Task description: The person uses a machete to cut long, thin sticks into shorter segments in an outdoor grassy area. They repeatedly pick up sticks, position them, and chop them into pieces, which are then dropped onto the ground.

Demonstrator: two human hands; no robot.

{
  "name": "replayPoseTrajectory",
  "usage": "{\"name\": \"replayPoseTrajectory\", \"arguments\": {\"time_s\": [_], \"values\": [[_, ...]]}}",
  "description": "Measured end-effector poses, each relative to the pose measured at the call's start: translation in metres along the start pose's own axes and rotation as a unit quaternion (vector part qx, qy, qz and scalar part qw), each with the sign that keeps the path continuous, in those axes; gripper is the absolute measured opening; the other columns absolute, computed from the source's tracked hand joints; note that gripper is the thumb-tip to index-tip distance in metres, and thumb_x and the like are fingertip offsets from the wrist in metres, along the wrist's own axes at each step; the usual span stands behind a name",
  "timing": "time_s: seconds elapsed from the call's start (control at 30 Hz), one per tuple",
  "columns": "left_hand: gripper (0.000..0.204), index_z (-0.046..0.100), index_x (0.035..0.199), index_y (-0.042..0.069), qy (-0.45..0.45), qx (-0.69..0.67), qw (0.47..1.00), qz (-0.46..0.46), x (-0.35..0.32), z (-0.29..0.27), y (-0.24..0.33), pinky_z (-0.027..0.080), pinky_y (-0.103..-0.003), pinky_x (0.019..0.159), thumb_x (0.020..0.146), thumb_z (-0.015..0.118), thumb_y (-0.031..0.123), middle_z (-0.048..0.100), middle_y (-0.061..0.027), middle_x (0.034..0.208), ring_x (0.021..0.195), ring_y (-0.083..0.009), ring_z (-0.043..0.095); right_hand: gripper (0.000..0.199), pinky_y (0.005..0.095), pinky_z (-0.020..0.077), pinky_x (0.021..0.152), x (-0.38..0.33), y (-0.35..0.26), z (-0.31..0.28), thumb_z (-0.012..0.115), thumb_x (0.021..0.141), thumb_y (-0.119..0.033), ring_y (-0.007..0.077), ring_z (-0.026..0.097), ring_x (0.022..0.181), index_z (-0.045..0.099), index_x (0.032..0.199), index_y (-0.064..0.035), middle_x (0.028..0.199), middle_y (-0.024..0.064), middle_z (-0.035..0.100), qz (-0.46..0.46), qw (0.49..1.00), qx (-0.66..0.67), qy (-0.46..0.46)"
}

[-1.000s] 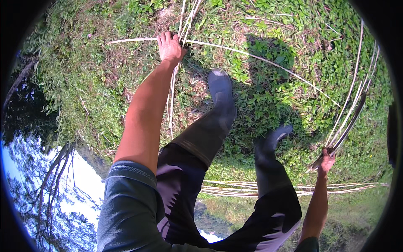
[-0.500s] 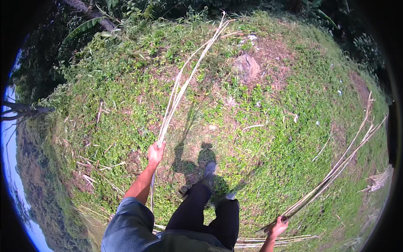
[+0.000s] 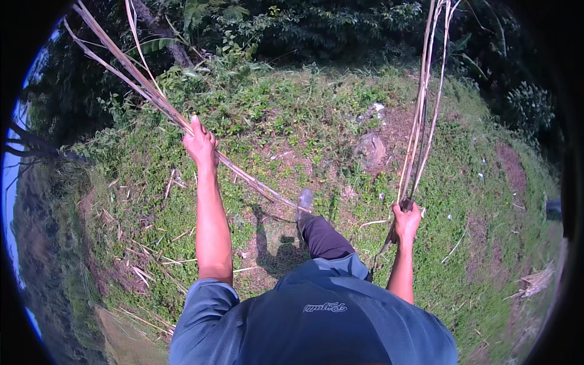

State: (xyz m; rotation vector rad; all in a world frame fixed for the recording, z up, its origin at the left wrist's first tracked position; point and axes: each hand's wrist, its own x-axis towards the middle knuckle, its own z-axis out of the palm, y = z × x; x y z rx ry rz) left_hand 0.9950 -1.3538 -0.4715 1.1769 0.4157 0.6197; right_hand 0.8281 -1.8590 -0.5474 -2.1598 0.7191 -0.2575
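My left hand [image 3: 201, 145] is raised in front of me at left, closed round a bundle of dry stalks [image 3: 152, 94]. Their long ends fan out to the far left, and the other ends run back past my wrist toward my grey shoe [image 3: 305, 199]. On the right, my right hand [image 3: 406, 222] grips a second bundle of long, thin stalks [image 3: 420, 131], which stands nearly upright and reaches past the top of the view. A dark, narrow end sticks out below that fist; I cannot make out what it is.
Green ground cover [image 3: 261, 134] spreads over the slope. A rock [image 3: 370, 151] lies ahead, with a small white object [image 3: 378, 111] beyond it. Loose dry stalks [image 3: 141, 274] are scattered at left. A pale heap of stalks [image 3: 538, 281] lies far right. Dense bushes [image 3: 340, 36] line the far edge.
Both hands have risen and moved forward. The left bundle has swung to point far left; the right bundle has swung from low at right to nearly upright. My body leans further into view.
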Motion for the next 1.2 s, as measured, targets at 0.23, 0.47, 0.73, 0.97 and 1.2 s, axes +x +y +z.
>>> {"name": "replayPoseTrajectory", "arguments": {"time_s": [0.23,0.47,0.73,0.97,1.2], "values": [[0.039,0.039,0.069,0.014,0.040,-0.070,0.997,-0.014,0.163,0.059,-0.005,0.020,-0.026,0.034,0.096,0.053,0.038,0.028,0.0046,0.049,0.037,-0.0084,0.024,0.030,0.0416,0.0509,0.075,0.109,-0.170,0.145,0.073,0.070,-0.024,0.0335,0.066,0.075,0.067,0.089,-0.0019,0.080,0.0199,0.068,-0.048,0.996,-0.057,-0.052],[0.041,0.038,0.069,0.013,0.111,-0.015,0.993,-0.038,0.322,0.093,0.006,0.019,-0.027,0.034,0.094,0.054,0.041,0.029,0.0047,0.049,0.036,-0.0086,0.026,0.034,0.0458,0.0508,0.082,0.238,-0.338,0.239,0.069,0.075,-0.023,0.0382,0.065,0.093,0.067,0.097,0.0021,0.097,0.0251,0.066,-0.074,0.965,-0.236,-0.090],[0.071,0.048,0.108,-0.007,0.070,0.157,0.985,0.016,0.563,0.148,-0.028,0.049,-0.035,0.058,0.086,0.057,0.060,0.055,-0.0144,0.079,0.065,-0.0204,0.057,0.037,0.0413,0.0482,0.093,0.391,-0.539,0.424,0.063,0.079,-0.023,0.0328,0.061,0.108,0.066,0.107,0.0004,0.117,0.0196,0.062,-0.005,0.960,-0.238,-0.150],[0.058,0.045,0.131,0.002,-0.098,0.121,0.960,0.233,0.579,0.250,0.097,0.040,-0.037,0.095,0.085,0.070,0.026,0.031,-0.0151,0.137,0.118,-0.0227,0.042,0.033,0.0352,0.0552,0.070,0.427,-0.597,0.474,0.069,0.077,-0.026,0.0229,0.069,0.080,0.067,0.093,0.0020,0.090,0.0159,0.070,0.061,0.984,0.053,-0.156],[0.041,0.052,0.115,-0.002,-0.306,-0.254,0.738,0.545,0.521,0.285,0.234,0.041,-0.056,0.096,0.087,0.045,0.026,0.056,-0.0226,0.118,0.116,-0.0367,0.052,0.035,0.0460,0.0519,0.082,0.258,-0.403,0.404,0.066,0.074,-0.031,0.0368,0.065,0.093,0.068,0.095,-0.0031,0.100,0.0227,0.066,0.193,0.956,-0.220,-0.029]]}}
